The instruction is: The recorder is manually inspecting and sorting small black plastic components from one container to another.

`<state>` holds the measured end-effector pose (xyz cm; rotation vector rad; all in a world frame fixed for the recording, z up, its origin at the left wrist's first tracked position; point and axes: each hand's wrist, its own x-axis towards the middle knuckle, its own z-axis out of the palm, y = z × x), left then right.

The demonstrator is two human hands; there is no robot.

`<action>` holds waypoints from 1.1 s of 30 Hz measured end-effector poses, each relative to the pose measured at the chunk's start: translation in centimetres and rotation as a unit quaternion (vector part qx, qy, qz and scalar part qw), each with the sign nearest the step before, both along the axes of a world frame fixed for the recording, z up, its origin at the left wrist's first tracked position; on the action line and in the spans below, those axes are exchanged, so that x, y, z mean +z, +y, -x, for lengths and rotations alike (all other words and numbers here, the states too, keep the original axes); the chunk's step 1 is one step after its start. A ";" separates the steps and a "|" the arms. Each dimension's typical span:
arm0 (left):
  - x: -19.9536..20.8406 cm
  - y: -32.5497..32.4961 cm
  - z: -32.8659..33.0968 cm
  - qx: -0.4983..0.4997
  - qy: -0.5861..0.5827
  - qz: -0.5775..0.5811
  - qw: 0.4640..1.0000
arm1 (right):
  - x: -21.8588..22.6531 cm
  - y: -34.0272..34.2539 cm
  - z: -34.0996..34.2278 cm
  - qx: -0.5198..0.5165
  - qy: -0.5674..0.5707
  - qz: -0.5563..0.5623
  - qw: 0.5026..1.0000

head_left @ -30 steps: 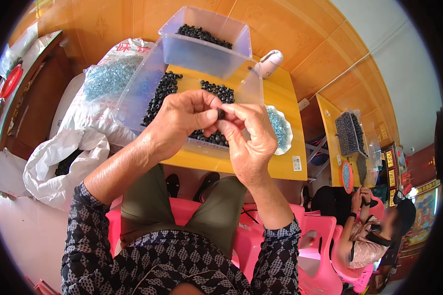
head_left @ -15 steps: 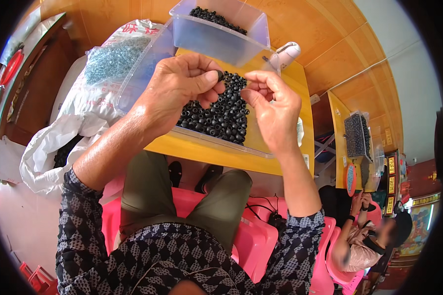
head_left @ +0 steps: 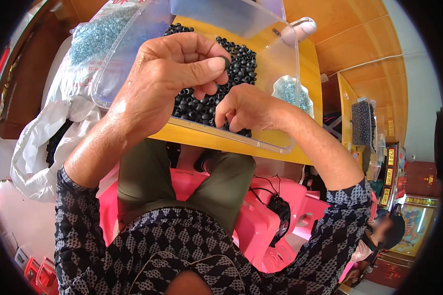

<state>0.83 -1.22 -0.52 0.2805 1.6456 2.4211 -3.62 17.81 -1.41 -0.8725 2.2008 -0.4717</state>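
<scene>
Yellow table (head_left: 280,162) with clear tray (head_left: 275,73) of black beads (head_left: 236,61): hands have separated.
Left hand (head_left: 167,78) keeps one small black bead (head_left: 226,62) pinched at fingertips; right hand (head_left: 246,108) has dropped into the pile, fingers curled, its hold hidden.

Dropped right hand (head_left: 246,105) from beside left hand (head_left: 174,69) into heap of small black ring-shaped beads (head_left: 231,64); tilted view lower, hiding upper clear plastic tub.
</scene>
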 end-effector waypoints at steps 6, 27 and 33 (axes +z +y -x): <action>-0.3 0.1 0.0 0.000 0.002 0.000 1.000 | -1.4 -0.8 -0.3 0.123 0.084 -0.071 0.986; -0.4 -0.2 0.0 0.008 0.001 -0.016 1.000 | -4.5 -0.1 -0.2 0.217 0.218 0.058 0.950; -0.6 -0.2 0.0 0.005 0.008 -0.010 1.000 | -3.7 -0.7 -0.2 0.253 0.242 0.024 0.936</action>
